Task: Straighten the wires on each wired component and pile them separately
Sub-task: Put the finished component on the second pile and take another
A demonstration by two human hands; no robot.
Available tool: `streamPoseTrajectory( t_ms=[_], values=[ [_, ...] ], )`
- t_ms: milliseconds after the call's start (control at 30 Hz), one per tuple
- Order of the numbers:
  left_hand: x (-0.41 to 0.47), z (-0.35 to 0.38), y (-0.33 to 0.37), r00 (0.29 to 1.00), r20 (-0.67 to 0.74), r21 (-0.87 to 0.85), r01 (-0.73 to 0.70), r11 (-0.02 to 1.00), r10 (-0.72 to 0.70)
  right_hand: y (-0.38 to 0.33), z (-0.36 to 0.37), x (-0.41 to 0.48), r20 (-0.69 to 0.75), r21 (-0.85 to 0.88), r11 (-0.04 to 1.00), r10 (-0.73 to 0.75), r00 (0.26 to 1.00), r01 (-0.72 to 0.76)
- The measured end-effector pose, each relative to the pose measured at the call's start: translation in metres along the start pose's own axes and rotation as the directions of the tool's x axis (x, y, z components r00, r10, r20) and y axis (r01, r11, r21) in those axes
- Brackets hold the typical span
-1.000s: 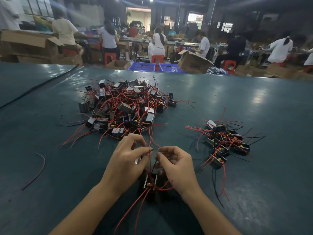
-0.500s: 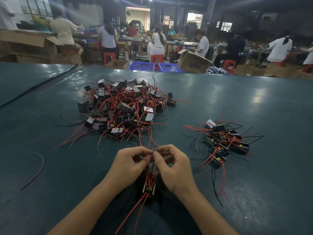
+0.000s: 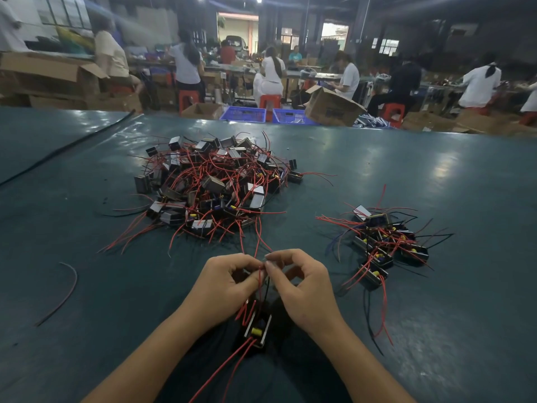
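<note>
A small black wired component (image 3: 257, 330) with a yellow part and metal sides lies on the green table between my wrists. Red and black wires rise from it to my fingertips. My left hand (image 3: 223, 283) and my right hand (image 3: 302, 286) meet above it, and both pinch the wires (image 3: 260, 283) near their upper ends. Two more red wires trail from the component toward me. A big tangled heap of components (image 3: 215, 184) sits beyond my hands. A smaller pile (image 3: 383, 242) lies to the right.
A loose wire piece (image 3: 62, 292) lies on the table (image 3: 436, 330) at the left. A black cable (image 3: 66, 146) crosses the far left corner. Beyond the far edge are cardboard boxes, blue crates (image 3: 261, 114) and seated workers.
My hands have closed together and slid up the wires away from the component. The component has stayed on the table near my wrists.
</note>
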State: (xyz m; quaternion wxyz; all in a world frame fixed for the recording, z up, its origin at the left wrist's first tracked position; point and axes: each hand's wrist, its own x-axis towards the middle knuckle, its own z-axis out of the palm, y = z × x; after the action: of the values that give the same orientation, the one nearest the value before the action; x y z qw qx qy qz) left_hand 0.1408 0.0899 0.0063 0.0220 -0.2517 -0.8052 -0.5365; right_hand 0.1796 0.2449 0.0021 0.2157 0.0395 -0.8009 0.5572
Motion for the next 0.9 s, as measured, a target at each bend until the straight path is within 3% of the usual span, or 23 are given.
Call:
streamPoseTrajectory(
  t_ms=[300,500,900],
  values=[
    [0.0,0.0014,-0.0012,1.0,-0.015,0.022,-0.014,1.0,0.014,0.0018,0.0019,0.0001,-0.037,0.024,1.0,-0.008,0.999,0.009],
    [-0.0007,0.0033,-0.0047,0.998,-0.045,0.052,-0.035,0.998,0.037,0.0019,0.0003,0.0021,-0.043,0.073,0.995,0.072,0.996,-0.069],
    [-0.0004,-0.001,-0.0037,0.999,-0.005,0.051,-0.042,0.998,0.042,-0.0033,-0.0031,0.0013,0.02,0.024,0.997,0.073,0.997,-0.073]
  ],
)
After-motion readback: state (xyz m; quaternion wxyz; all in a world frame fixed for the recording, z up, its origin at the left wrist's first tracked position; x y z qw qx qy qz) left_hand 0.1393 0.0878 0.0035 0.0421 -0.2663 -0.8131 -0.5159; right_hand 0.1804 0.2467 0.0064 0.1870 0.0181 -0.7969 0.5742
